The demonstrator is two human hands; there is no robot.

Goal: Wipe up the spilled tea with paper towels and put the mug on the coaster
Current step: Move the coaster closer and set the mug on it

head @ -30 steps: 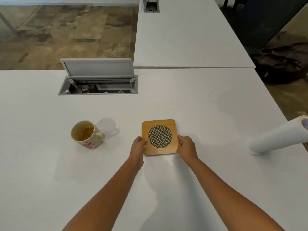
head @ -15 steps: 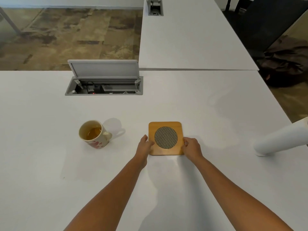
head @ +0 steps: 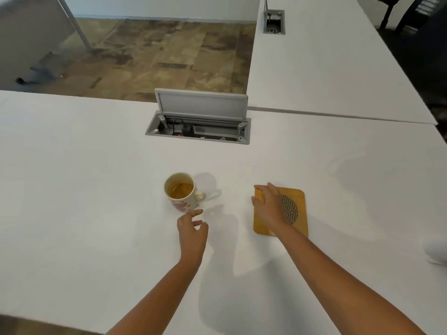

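A cream mug point(head: 183, 193) with red heart patterns stands upright on the white table point(head: 72, 189), holding some brown tea, its handle pointing right. My left hand point(head: 192, 229) hovers just in front of the mug, fingers apart and curled, holding nothing. A square wooden coaster point(head: 296, 211) with a round woven centre lies to the right of the mug. My right hand point(head: 268, 204) rests flat over the coaster's left part, covering it. No spill shows on the table surface.
An open grey cable box point(head: 198, 126) with its lid raised sits in the table behind the mug. A white paper towel roll point(head: 436, 253) shows at the right edge. A second white table point(head: 326, 56) adjoins at the back right.
My left hand left the coaster and moved left toward the mug. My right hand shifted onto the coaster's top. The view swung left, so everything sits further right.
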